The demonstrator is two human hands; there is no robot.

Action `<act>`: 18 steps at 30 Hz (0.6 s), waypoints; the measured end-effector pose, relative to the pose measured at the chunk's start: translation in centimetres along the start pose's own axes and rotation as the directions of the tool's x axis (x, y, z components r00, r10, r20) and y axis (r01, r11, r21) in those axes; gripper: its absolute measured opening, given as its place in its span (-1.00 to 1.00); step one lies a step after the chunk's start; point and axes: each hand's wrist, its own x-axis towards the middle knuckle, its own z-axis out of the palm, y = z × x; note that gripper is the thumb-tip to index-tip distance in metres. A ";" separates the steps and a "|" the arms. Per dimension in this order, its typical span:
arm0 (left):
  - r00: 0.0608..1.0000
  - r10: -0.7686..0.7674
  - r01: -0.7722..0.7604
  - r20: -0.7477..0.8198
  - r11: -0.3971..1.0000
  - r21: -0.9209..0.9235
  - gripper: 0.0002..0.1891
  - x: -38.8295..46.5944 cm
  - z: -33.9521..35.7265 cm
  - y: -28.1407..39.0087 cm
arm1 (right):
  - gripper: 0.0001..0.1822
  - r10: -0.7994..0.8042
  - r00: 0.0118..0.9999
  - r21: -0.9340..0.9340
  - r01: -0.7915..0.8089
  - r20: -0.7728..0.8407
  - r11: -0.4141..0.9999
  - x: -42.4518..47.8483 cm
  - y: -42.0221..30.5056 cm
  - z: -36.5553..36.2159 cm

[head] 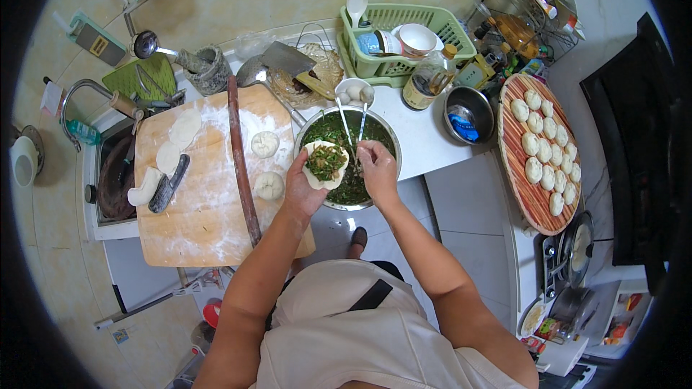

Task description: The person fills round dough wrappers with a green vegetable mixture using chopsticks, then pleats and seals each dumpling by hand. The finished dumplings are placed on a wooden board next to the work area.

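A round dough wrapper (pixel 310 177) rests in my left hand (pixel 304 186), heaped with chopped green and brown filling (pixel 326 162). Just below is a large steel bowl (pixel 397 143) of green filling. Over its right side, my right hand (pixel 377 168) pinches a utensil with a patterned white handle (pixel 363 119); its lower end is hidden. A second white handle (pixel 344 120) leans in the bowl nearby. Left of my hands, two filled buns (pixel 268 185) lie on a floured wooden board (pixel 200 227), beside a long rolling pin (pixel 238 146).
Flat wrappers (pixel 185 128), a dough piece (pixel 145 186) and a dark-handled tool (pixel 168 183) lie on the board's left. At right, a round woven tray (pixel 516 173) bears several buns. Behind the bowl stand a green dish rack (pixel 403 11), an oil bottle (pixel 424 86) and a steel pot (pixel 469 113).
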 end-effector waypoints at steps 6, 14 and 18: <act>1.000 0.020 -0.020 -0.006 1.000 0.018 -0.61 0.3 -0.3 -0.5 | -0.82 0.396 0.877 0.233 -0.460 0.273 0.857 -0.4 -0.7 0.7; 1.000 0.002 -0.002 -0.003 1.000 0.010 -0.62 0.8 -1.6 -0.5 | -0.93 -0.335 0.938 -0.269 0.345 0.082 0.899 -0.9 -3.3 0.3; 0.999 -0.004 0.004 -0.046 1.000 0.007 -0.65 0.7 -0.5 -0.7 | -0.92 -0.476 0.866 -0.351 0.498 0.154 0.793 -0.7 -3.8 0.1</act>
